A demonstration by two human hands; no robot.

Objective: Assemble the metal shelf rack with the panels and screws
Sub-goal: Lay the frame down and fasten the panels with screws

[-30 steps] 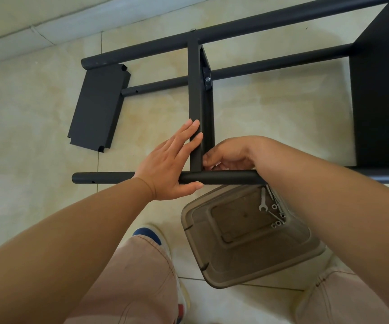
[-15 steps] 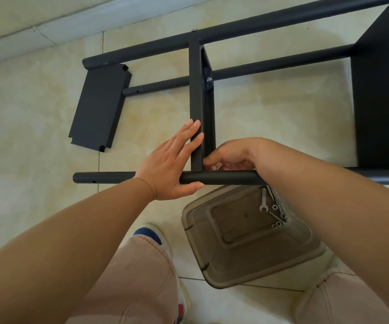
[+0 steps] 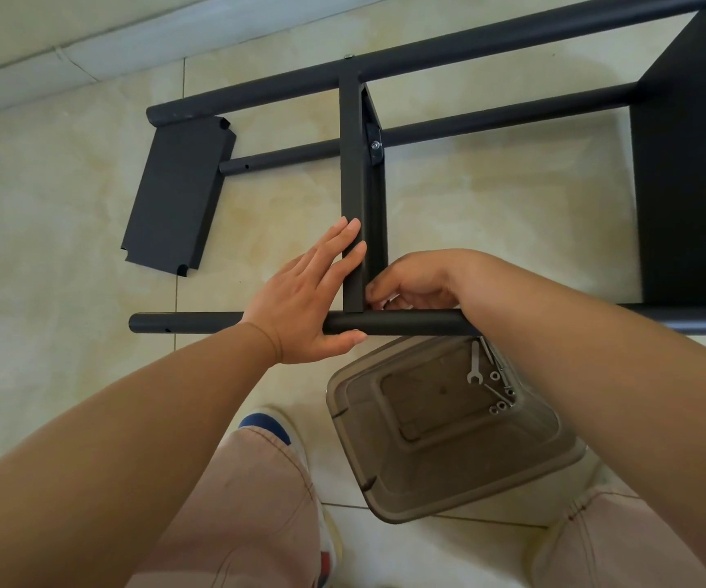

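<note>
Shelf panel (image 3: 352, 197) stands under the flat left hand (image 3: 300, 307); right hand (image 3: 410, 282) apparently pinches something hidden at its base.

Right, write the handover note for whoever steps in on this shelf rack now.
Left hand: open, flat against the upright middle black metal panel, thumb under the near black round tube.
Right hand: fingers curled at the joint of that panel and tube; what they pinch is hidden.
Done: the panel's far end carries a silver screw; the large black panel sits between the tubes on the right.
Left: fasten the near joint, then fit the loose black metal panel lying on the floor tiles.
Spare screws and a small silver wrench lie in the translucent brown plastic bin.
</note>
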